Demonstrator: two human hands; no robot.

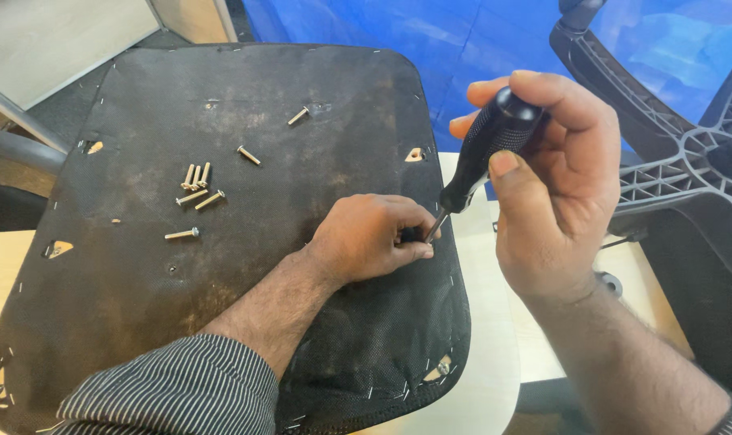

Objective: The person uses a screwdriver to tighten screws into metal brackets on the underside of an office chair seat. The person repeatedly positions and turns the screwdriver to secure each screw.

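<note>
We have an upturned chair seat (221,201), its dark fabric underside facing up, and we are working at a point close to its right edge. Our right hand (555,189) is wrapped firmly around the black handle of a screwdriver (483,157), thumb pressed along the grip, with the shaft slanting down and to the left. Our left hand (374,238) rests on the seat, fingers pinched narrow around the tip; whether a screw sits under them we cannot tell, since the fingers hide it.

To do this well, we judge that the shaft should come closer to upright over the hole before we turn, since a slanted driver tends to slip out of the head. The left fingers should steady only the tip and stay clear of the blade's path. Downward pressure should be constant through each turn.

Toward the left half of the seat lies a cluster of loose bolts (196,185), with one bolt (298,116) apart near the seat's far edge and another (249,155) between them. Right of the seat stands the black plastic chair base (688,161).
</note>
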